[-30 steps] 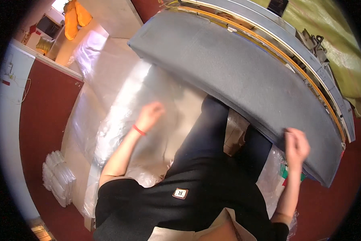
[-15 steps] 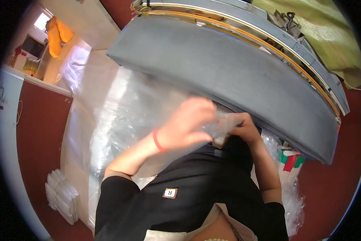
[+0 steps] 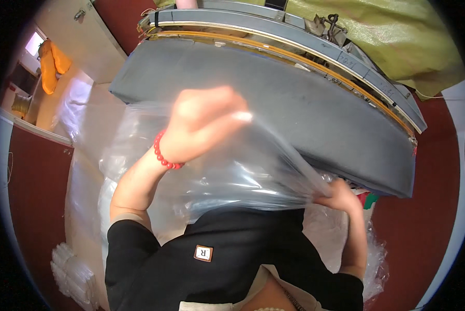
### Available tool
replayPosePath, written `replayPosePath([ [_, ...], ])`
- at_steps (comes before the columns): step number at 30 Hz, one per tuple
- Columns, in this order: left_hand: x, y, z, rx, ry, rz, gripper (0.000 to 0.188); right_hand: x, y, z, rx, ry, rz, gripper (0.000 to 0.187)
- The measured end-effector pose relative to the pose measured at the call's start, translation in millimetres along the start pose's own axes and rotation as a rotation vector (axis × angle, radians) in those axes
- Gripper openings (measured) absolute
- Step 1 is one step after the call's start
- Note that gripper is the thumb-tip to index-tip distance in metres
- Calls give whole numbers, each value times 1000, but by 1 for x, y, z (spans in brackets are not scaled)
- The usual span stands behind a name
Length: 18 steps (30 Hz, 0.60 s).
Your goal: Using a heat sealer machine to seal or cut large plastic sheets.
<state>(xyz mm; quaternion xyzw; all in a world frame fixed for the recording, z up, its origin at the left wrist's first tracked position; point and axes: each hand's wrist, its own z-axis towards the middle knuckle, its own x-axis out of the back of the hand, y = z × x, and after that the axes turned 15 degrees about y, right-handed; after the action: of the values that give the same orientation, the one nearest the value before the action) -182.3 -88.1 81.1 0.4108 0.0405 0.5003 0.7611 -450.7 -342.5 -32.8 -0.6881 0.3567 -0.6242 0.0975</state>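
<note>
A clear plastic sheet (image 3: pixel 237 173), perhaps a bag, stretches between my two hands in front of my body. My left hand (image 3: pixel 206 122), with a red bead bracelet on the wrist, pinches its upper edge and is raised over the near side of a long grey padded board (image 3: pixel 305 106). Lower and to the right, my right hand (image 3: pixel 341 198) has its fingers closed on the gathered corner of the plastic, beside the board's near edge. The film is pulled taut along the line between them. More loose clear plastic (image 3: pixel 124 150) spreads out on the left.
A metal rail (image 3: pixel 294 32) with an orange strip runs along the board's far side, with a clamp (image 3: pixel 330 26) on it. Behind lies a yellow-green woven sheet (image 3: pixel 398 49). Bundled clear plastic packs (image 3: pixel 74 277) stand at lower left. A red and green item (image 3: pixel 366 200) shows at right.
My left hand has risen, moving up and left with the plastic's edge. My right hand has moved right and down, so the film between them is spread wide. The view has shifted slightly.
</note>
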Motion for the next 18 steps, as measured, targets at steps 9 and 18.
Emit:
replayPosePath([
  [9,1,-114,-111,330,-791,8,12,131,224,-268,-724,1784,-553,23],
  [18,283,-206,9,602,-412,1037,24,140,273,-224,-516,1415,-573,26],
])
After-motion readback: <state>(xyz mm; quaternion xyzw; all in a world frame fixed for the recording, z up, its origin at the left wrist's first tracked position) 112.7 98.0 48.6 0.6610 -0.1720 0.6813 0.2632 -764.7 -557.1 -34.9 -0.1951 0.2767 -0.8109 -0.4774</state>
